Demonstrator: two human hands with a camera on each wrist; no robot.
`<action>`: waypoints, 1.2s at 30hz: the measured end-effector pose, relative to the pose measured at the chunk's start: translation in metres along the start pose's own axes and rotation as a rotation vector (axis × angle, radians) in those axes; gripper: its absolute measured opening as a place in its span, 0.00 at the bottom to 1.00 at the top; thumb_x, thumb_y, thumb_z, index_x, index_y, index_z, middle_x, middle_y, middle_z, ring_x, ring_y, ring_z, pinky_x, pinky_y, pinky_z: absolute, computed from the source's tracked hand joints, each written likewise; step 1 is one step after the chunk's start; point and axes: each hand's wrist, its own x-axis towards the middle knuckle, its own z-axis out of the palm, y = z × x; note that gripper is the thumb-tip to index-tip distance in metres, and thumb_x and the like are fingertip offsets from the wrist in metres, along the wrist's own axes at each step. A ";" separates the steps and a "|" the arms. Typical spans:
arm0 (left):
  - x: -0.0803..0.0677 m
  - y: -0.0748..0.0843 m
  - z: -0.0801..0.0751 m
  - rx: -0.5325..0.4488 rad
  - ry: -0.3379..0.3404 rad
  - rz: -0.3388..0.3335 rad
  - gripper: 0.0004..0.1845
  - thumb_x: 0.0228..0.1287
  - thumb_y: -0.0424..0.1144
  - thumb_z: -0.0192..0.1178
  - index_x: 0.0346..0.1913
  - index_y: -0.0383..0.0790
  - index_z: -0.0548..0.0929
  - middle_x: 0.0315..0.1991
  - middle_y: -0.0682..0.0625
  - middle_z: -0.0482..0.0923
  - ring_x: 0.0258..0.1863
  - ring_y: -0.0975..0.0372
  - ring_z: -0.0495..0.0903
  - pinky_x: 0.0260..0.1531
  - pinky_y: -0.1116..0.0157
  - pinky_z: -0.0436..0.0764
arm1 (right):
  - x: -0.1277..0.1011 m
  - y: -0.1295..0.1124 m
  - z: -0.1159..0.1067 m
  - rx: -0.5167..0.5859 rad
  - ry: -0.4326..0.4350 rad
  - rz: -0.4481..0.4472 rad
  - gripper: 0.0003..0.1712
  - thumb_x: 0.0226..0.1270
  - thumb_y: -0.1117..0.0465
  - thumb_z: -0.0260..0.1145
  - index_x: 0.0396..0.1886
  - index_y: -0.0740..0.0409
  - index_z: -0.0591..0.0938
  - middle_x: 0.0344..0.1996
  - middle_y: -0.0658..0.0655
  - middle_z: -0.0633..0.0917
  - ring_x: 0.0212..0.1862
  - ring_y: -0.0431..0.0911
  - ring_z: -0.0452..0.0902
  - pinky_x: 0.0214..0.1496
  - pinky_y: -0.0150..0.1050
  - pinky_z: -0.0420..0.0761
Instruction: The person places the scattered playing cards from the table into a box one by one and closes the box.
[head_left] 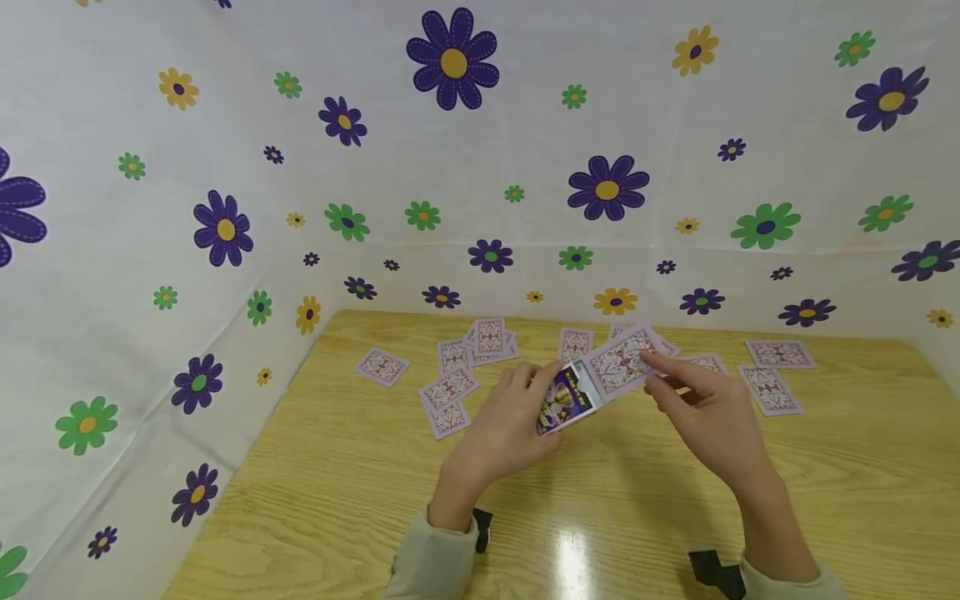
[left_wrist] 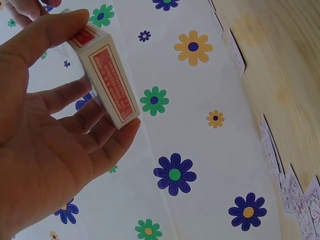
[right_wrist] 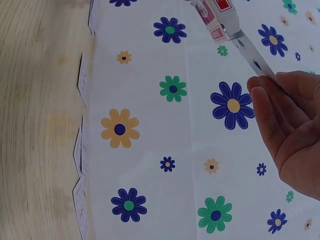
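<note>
Holding one card box [head_left: 567,398], two hands.

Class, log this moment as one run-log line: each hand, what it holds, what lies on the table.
left hand: holds card box | right hand: pinches cards at box mouth | table: loose cards face down

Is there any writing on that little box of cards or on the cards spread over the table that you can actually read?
Small white card box with red panels, held in the left hand: red print on its side and end, too blurred to read.
Pink patterned card pinched by the right hand: ornament only, no words seen.
Pink-backed cards on the wooden table: no text visible.
</note>
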 end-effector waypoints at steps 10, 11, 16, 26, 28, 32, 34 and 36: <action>0.000 0.001 0.000 0.017 0.043 0.041 0.47 0.55 0.41 0.71 0.76 0.42 0.59 0.61 0.45 0.69 0.52 0.57 0.70 0.49 0.63 0.76 | -0.002 -0.006 -0.003 -0.032 -0.007 -0.051 0.18 0.59 0.77 0.69 0.49 0.64 0.87 0.40 0.59 0.90 0.34 0.29 0.79 0.34 0.22 0.80; 0.000 0.001 -0.001 0.021 0.053 0.050 0.46 0.55 0.41 0.71 0.76 0.42 0.60 0.60 0.45 0.69 0.52 0.57 0.70 0.50 0.63 0.76 | -0.002 -0.006 -0.004 -0.033 -0.008 -0.056 0.18 0.59 0.77 0.69 0.49 0.64 0.87 0.40 0.59 0.90 0.34 0.29 0.79 0.34 0.22 0.80; 0.001 0.002 -0.002 0.049 0.100 0.095 0.45 0.55 0.40 0.72 0.75 0.42 0.62 0.60 0.45 0.70 0.53 0.57 0.70 0.52 0.61 0.75 | -0.002 -0.008 -0.002 -0.064 -0.020 -0.088 0.18 0.57 0.78 0.70 0.47 0.63 0.88 0.40 0.58 0.90 0.34 0.30 0.80 0.34 0.21 0.79; -0.001 0.006 -0.002 0.041 0.104 0.103 0.45 0.55 0.43 0.72 0.75 0.43 0.62 0.60 0.45 0.69 0.53 0.57 0.70 0.53 0.60 0.75 | -0.004 -0.021 0.009 -0.123 -0.057 -0.078 0.27 0.57 0.76 0.71 0.58 0.64 0.78 0.32 0.55 0.88 0.30 0.39 0.80 0.29 0.31 0.82; -0.001 0.006 -0.001 0.036 0.108 0.104 0.45 0.55 0.43 0.72 0.75 0.43 0.62 0.60 0.45 0.70 0.53 0.57 0.70 0.52 0.60 0.75 | -0.005 -0.023 0.011 -0.128 -0.064 -0.054 0.33 0.58 0.74 0.71 0.64 0.62 0.72 0.32 0.55 0.88 0.29 0.40 0.80 0.29 0.32 0.81; -0.001 0.007 -0.001 0.042 0.118 0.109 0.45 0.55 0.44 0.72 0.75 0.43 0.62 0.61 0.45 0.70 0.52 0.56 0.71 0.50 0.60 0.76 | -0.006 -0.025 0.014 -0.126 -0.054 -0.062 0.33 0.59 0.74 0.70 0.64 0.63 0.73 0.30 0.53 0.87 0.29 0.40 0.80 0.28 0.33 0.82; -0.001 0.007 -0.001 0.048 0.121 0.113 0.45 0.55 0.44 0.72 0.75 0.43 0.62 0.61 0.45 0.70 0.53 0.56 0.71 0.51 0.60 0.76 | -0.007 -0.024 0.016 -0.126 -0.047 -0.089 0.28 0.58 0.75 0.71 0.60 0.64 0.77 0.28 0.52 0.86 0.29 0.39 0.80 0.28 0.32 0.81; -0.002 0.008 -0.002 0.053 0.120 0.117 0.45 0.55 0.44 0.72 0.75 0.42 0.62 0.61 0.45 0.70 0.54 0.56 0.71 0.53 0.60 0.76 | -0.007 -0.023 0.018 -0.125 -0.050 -0.120 0.25 0.56 0.76 0.71 0.55 0.65 0.81 0.28 0.50 0.84 0.30 0.37 0.78 0.27 0.31 0.81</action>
